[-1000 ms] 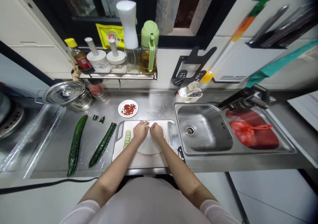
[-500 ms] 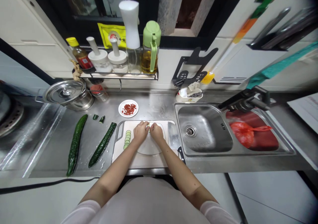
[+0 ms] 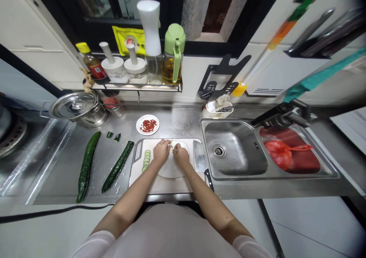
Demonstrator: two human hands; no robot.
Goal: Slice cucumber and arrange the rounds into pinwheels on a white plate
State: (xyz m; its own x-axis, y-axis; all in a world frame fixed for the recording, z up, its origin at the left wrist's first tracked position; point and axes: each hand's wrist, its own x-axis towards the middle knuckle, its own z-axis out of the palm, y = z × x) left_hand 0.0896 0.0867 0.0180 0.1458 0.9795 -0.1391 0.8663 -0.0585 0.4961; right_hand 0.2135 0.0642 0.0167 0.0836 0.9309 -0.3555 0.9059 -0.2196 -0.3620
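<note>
Working close together above the far part of a white oval [image 3: 171, 170], two bare hands meet at a small green piece [image 3: 171, 144]. The left hand [image 3: 161, 151] has its fingers closed on the piece, near its left side. The right hand [image 3: 180, 154] has bent fingers beside the piece's right side; whether they grip it cannot be told, the contact being too small to resolve. The oval lies on the board [image 3: 171, 186]; its exact nature is unclear.

Done: a column of pale green slices [image 3: 146, 161], overlapping, lies on the board to the left of the hands. Two short green ends [image 3: 109, 135] lie apart from each other on the counter [image 3: 63, 166], beyond the cucumbers. Red bits [image 3: 148, 126] are already cut small and held in a dish [image 3: 138, 126] behind the board.

Left: the long cucumber [image 3: 87, 166] appears whole and unsliced. The shorter cucumber [image 3: 117, 167], nearer the board, is largely uncut. By the slices visible, the cutting is judged to be at an early stage. The knife [image 3: 199, 157] is out of both hands, its blade on the right part of the board.
</note>
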